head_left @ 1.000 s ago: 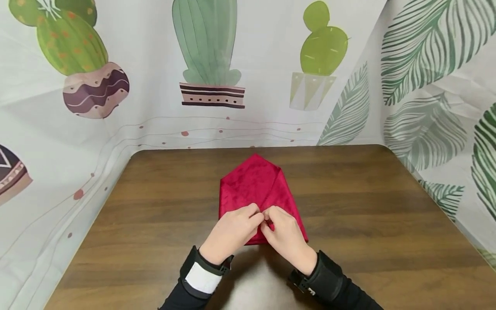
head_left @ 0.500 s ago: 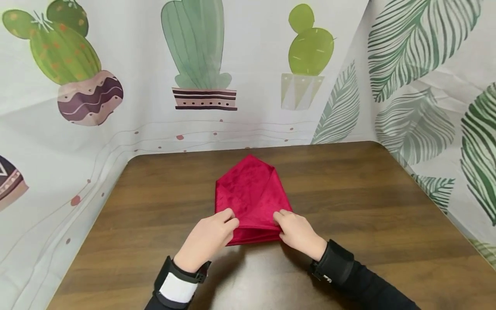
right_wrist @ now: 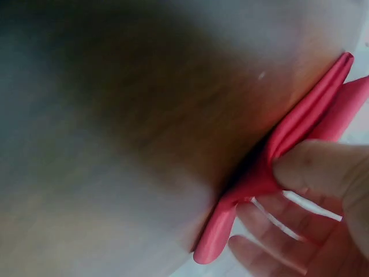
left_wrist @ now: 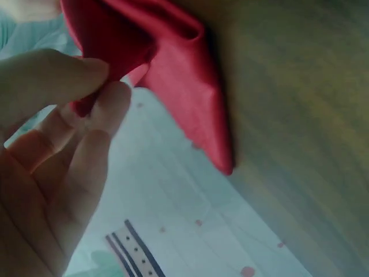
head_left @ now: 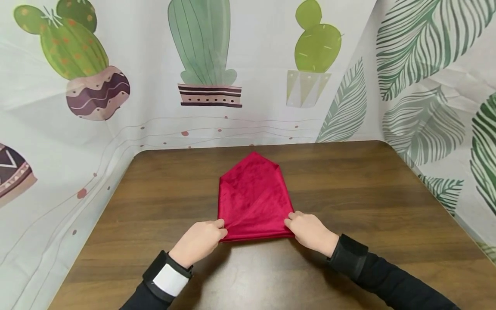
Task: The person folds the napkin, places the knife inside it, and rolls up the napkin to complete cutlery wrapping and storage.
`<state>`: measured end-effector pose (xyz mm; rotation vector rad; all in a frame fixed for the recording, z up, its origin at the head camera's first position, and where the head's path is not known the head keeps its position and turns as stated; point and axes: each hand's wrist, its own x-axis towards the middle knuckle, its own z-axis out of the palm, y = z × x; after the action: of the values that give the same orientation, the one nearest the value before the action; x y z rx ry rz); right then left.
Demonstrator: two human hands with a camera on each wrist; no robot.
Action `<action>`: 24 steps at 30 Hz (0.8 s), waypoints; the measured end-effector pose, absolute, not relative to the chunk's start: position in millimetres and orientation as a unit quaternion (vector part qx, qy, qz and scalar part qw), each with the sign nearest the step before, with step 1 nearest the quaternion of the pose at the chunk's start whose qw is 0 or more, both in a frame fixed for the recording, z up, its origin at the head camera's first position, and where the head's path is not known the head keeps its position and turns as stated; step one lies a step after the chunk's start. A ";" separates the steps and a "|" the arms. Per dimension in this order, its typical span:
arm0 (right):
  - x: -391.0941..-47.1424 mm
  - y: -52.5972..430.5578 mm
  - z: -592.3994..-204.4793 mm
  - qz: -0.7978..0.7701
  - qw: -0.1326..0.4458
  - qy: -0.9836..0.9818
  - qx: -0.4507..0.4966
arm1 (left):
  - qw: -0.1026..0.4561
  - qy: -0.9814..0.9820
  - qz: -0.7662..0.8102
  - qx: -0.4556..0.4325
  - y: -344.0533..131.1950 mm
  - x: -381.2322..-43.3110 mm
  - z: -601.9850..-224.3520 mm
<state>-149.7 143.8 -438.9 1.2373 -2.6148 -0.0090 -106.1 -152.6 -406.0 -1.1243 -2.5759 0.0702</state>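
Observation:
A folded crimson velvet cloth [head_left: 253,196] lies at the middle of the table, its pointed end away from me and its straight edge towards me. At the near left corner, my left hand [head_left: 201,241] pinches the cloth. The left wrist view shows thumb and forefinger closed on a raised edge of the cloth [left_wrist: 187,86], which opens into a hollow fold. My right hand [head_left: 313,232] pinches the near right corner. In the right wrist view its thumb presses on the layered edge of the cloth [right_wrist: 311,115], with the other fingers behind it.
The brown wooden table [head_left: 360,193] has rounded far corners and extends to both sides of the cloth. Behind it hangs a white fabric backdrop [head_left: 263,43] printed with cacti and leaves. Black bands [head_left: 350,257] circle both wrists.
Both hands have moved apart from the middle of the near edge to its two corners. The cloth's near edge, bunched and then gaping, now lies straighter and flatter between them.

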 end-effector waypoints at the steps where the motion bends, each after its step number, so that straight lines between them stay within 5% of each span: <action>1: -150.1 144.7 -439.3 -0.009 0.131 -0.892 0.433 | 0.157 -0.905 0.036 -0.394 -152.7 -107.1 -408.4; 17: -153.6 147.7 -434.6 -0.078 0.134 -0.841 0.518 | 0.126 -0.904 0.102 -0.395 -148.5 -112.9 -427.8; 24: -154.5 146.5 -430.6 -0.073 0.102 -0.845 0.521 | 0.156 -0.908 0.103 -0.375 -142.2 -115.6 -431.3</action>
<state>-154.5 146.5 -430.6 1.5377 -2.4941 -0.2166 -115.6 -142.2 -431.3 -1.0751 -2.5998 0.2945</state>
